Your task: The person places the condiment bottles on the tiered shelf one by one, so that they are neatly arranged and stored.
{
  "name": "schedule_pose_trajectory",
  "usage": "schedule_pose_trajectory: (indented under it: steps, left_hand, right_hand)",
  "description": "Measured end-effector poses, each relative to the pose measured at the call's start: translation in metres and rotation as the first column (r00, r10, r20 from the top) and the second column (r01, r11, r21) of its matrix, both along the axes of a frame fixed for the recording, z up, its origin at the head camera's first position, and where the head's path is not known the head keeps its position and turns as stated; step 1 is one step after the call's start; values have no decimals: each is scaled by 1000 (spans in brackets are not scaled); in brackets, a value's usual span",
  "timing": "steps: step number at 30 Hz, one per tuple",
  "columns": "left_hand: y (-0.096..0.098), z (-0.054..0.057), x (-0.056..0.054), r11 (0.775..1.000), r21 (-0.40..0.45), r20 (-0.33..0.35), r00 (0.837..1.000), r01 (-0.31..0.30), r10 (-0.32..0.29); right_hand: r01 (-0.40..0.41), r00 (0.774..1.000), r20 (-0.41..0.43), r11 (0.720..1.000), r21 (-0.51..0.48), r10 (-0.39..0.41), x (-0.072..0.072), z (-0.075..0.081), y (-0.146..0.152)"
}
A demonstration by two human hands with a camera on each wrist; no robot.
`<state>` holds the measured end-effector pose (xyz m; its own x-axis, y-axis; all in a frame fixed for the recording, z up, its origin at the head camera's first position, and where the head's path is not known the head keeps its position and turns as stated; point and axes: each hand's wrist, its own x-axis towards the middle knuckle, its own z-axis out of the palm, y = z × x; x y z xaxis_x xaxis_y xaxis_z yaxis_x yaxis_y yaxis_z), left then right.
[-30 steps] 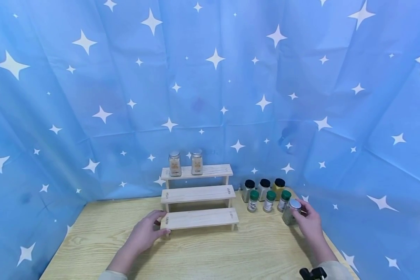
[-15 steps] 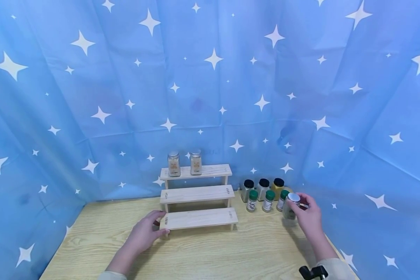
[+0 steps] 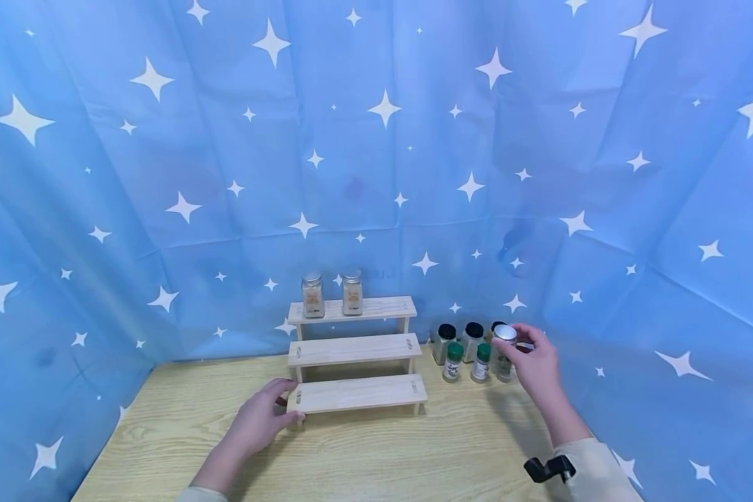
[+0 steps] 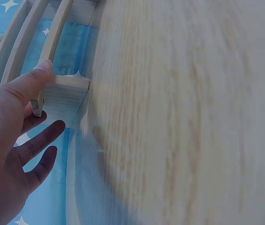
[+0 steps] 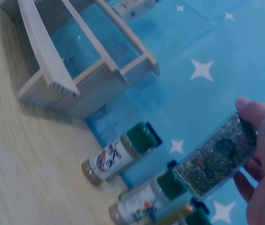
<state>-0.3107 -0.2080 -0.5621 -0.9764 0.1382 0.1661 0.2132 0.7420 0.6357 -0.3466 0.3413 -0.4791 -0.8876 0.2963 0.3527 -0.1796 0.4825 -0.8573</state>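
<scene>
A three-tier wooden rack (image 3: 358, 392) stands on the table. My left hand (image 3: 255, 418) grips the left end of its lowest shelf; in the left wrist view the thumb (image 4: 32, 78) lies on the plank and other fingers are spread below. My right hand (image 3: 538, 366) holds a clear spice jar (image 5: 217, 157) with a silver lid and green dried herbs inside. That jar is raised and tilted in the right wrist view. Beside it stand green-capped spice bottles (image 5: 109, 159), one partly hidden. Two silver-lidded jars (image 3: 314, 298) with pale contents sit on the top shelf.
Black-lidded jars (image 3: 445, 343) stand behind the green-capped bottles, right of the rack; the yellow one is mostly hidden by the held jar. A blue curtain with white stars (image 3: 427, 262) hangs close behind and along both sides of the wood-grain table (image 3: 364, 460).
My right hand has lifted the silver-lidded herb jar from the table and moved it left and up, in front of the rightmost bottles. My left hand stays on the rack.
</scene>
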Motion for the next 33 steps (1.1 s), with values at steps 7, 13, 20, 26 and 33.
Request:
schedule_pose_trajectory:
  steps: [7,13,20,26,33]
  left_hand:
    - [-1,0,0,1000,3,1,1000,5,-5]
    - [0,-1,0,1000,-1,0,1000,3,-3]
    - [0,-1,-1,1000,-12,-12,1000,3,-3]
    - [0,-1,-1,1000,-8,-26,1000,-4,4]
    - [-1,0,0,1000,-18,-39,999,8,-8]
  right_hand:
    - [-40,999,-4,999,-15,40,-11,22,-22]
    - [-93,996,-7,995,-41,93,-24,37,-42]
    - [-183,983,-2,983,-16,183,-47,56,-70]
    - [-254,967,-28,967,-12,254,-65,72,-97]
    - [-323,946,-46,946,-28,322,-81,81,-125]
